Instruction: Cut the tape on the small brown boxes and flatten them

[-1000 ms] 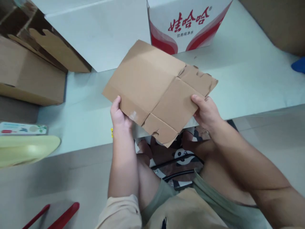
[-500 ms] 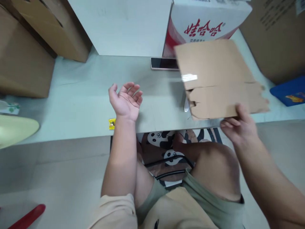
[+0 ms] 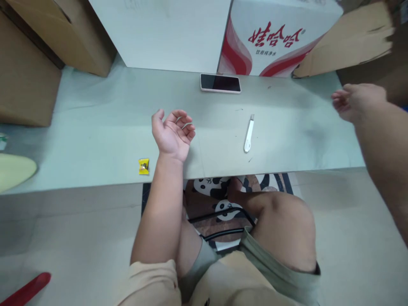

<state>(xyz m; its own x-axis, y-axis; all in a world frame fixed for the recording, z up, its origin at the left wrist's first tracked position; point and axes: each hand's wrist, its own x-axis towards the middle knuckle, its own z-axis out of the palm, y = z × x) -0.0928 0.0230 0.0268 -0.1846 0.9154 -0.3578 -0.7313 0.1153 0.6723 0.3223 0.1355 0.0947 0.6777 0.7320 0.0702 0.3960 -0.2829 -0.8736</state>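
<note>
My left hand [image 3: 174,134] rests palm up over the table, its fingers spread and slightly bent, holding nothing. At the far right, my right hand [image 3: 358,101] is empty, with its fingers loosely curled. Just beyond it, a flat piece of cardboard [image 3: 350,40] leans at the back right, apart from the fingers. A white utility knife [image 3: 249,135] lies on the table between my two hands. To the left of my left wrist is a small yellow wrapped packet [image 3: 143,166].
A phone [image 3: 220,83] lies before a white box [image 3: 168,36] and a red-and-white carton [image 3: 274,46]. Brown cardboard boxes [image 3: 28,72] stand at the left. A pale green rounded object [image 3: 15,172] sits at the left edge of the table [image 3: 95,146].
My right hand has moved the cardboard to the back right and let go of it. The utility knife and the whole phone are now uncovered. My left hand has hardly moved.
</note>
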